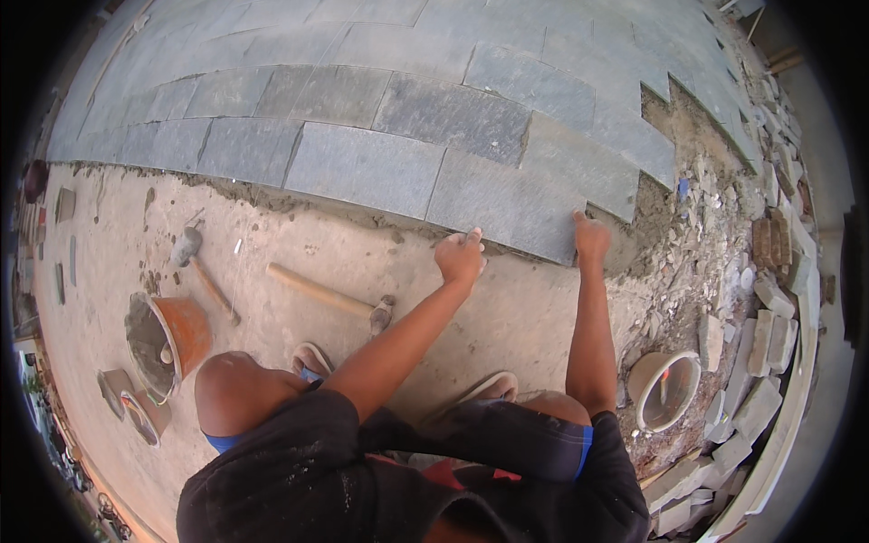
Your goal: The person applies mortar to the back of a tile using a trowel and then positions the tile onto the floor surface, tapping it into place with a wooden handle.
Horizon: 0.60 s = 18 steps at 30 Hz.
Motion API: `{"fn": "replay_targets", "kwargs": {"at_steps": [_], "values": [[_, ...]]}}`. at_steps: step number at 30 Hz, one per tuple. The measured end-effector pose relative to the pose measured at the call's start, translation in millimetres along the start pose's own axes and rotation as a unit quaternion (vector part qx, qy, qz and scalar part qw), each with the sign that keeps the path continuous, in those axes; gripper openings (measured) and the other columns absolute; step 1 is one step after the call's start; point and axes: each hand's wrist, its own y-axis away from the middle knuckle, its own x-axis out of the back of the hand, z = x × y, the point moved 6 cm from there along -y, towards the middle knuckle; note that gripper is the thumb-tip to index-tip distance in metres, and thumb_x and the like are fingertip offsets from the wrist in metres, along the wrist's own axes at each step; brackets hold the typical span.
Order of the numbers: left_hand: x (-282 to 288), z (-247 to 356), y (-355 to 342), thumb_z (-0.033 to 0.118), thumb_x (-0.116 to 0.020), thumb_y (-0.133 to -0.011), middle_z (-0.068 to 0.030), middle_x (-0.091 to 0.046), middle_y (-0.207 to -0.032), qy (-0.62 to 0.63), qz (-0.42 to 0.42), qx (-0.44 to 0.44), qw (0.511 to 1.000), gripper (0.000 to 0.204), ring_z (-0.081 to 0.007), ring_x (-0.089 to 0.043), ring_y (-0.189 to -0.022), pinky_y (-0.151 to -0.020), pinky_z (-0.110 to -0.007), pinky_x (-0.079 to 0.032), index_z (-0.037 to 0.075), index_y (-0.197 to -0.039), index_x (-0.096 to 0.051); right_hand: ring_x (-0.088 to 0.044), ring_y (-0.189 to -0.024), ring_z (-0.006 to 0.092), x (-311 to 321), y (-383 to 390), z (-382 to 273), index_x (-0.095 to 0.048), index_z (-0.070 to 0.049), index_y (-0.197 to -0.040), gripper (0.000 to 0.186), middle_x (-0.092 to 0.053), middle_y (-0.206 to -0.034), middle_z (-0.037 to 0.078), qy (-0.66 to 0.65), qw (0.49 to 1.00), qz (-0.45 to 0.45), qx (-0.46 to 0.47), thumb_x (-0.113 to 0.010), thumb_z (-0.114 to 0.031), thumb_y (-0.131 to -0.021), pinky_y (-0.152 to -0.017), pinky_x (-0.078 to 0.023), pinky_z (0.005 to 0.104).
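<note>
I have a bare, dusty tan floor (525,317) through the middle and left of my view, bowed by the lens. Beyond it, grey stone paving (507,36) covers the far ground in staggered rows. To the right I see a strip of rubble (661,308) — pale chips and grit — and, near the rim, a smooth grey surface (833,154) I can't place as wall or floor. The light reaches me bright and fairly even.

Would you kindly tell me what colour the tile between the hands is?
The tile is bluish grey, seen best in the head view.
</note>
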Motion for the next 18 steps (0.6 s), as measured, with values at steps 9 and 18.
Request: {"fn": "replay_targets", "kwargs": {"at_steps": [9, 18], "values": [[4, -3, -1, 0.025, -0.069, -0.095, -0.0085, -0.063, -0.069, -0.01, -0.002, 0.025, 1.0, 0.03, -0.0139, -0.051, -0.044, -0.039, -0.028, -0.039, 0.002, -0.077, -0.06, -0.068, -0.082, 0.044, 2, 2, -11, -0.072, 0.003, -0.082, 0.048, -0.069, -0.085, 0.025, 0.017, 1.0, 0.019, 0.018, -0.058, -0.041, -0.095, -0.075, -0.051, 0.0505], [7, 4, -17, 0.037, -0.062, -0.097, -0.0119, -0.064, -0.071, -0.424, -0.188, -0.312, 0.829, 0.039, -0.0292, -0.061, -0.058, -0.055, -0.041, -0.049, 0.0, -0.085, -0.063, -0.068, -0.079, 0.0396, 34, 20, -22, -0.073, 0.003, -0.086, 0.038, -0.07, -0.082, 0.024, -0.14, 0.985, 0.06, -0.075, -0.069, -0.035, -0.089, -0.075, -0.051, 0.0444]]}}
